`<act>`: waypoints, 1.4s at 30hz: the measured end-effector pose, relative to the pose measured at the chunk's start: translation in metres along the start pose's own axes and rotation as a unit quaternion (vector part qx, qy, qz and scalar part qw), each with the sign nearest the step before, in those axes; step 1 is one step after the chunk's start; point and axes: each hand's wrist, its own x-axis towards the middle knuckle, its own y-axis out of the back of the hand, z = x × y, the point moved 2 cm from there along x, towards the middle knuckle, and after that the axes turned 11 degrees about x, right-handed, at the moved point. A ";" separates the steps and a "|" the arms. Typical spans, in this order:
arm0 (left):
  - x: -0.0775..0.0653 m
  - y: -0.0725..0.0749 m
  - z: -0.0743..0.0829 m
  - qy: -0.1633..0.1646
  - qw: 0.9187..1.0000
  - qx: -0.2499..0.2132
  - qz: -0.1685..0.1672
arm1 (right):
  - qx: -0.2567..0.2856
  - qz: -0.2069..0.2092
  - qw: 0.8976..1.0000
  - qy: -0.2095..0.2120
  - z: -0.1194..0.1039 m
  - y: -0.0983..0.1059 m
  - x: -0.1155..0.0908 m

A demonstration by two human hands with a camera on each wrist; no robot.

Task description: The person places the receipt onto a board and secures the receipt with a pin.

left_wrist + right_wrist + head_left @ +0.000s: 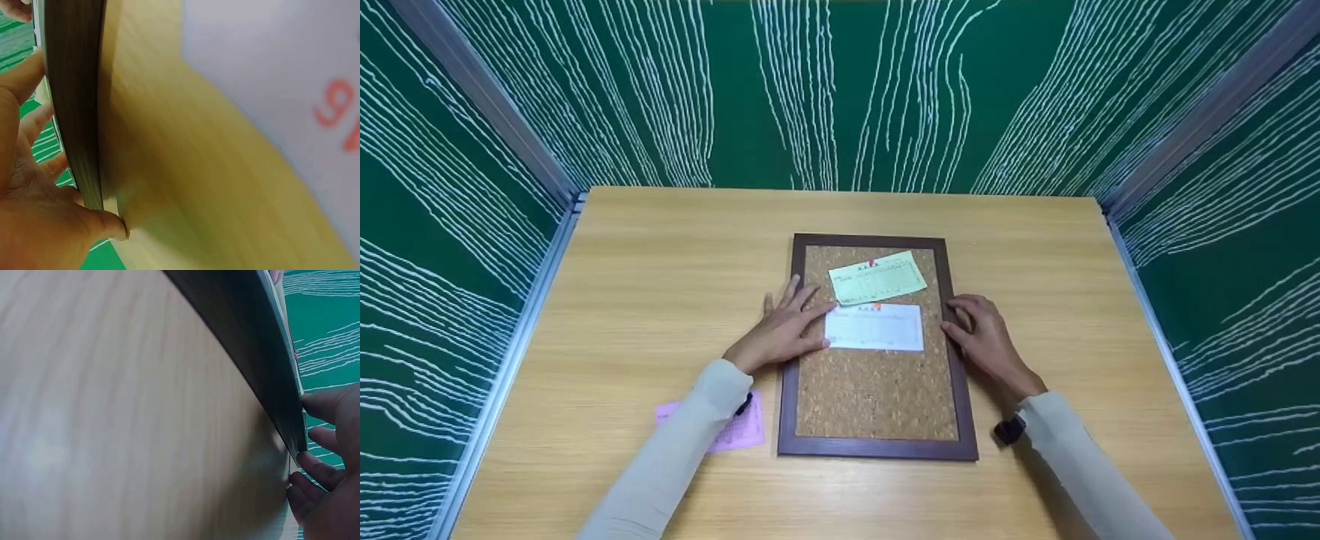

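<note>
A corkboard (877, 397) in a dark brown frame lies on the table. At its upper part is a tilted green slip (877, 277) with a red pushpin (871, 262) at its top edge. Just below lies a white slip (874, 328), with an orange-red pushpin (877, 306) at its top. My left hand (778, 330) spreads over the board's left side, its thumb and index fingertip touching the white slip's left corners. With its fingertips my right hand (984, 337) touches the frame's right side. Both wrist views show fingers along the frame's edge.
A pink slip (746, 431) lies on the wooden table (682, 247) left of the board, partly hidden by the left forearm. A pale slip with red digits (340, 104) fills the left wrist view's right side. Green walls (735, 90) with white lines surround the table.
</note>
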 end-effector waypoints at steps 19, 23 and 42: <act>0.000 -0.002 0.000 0.004 0.999 -0.027 0.016 | 0.032 0.014 0.999 -0.013 0.002 -0.004 0.003; 0.001 -0.003 -0.001 0.006 1.000 -0.026 0.015 | 0.034 0.018 0.999 -0.011 0.002 -0.004 0.002; -0.001 -0.006 -0.005 0.001 0.999 -0.039 0.024 | 0.050 0.018 0.999 -0.003 0.006 -0.003 0.001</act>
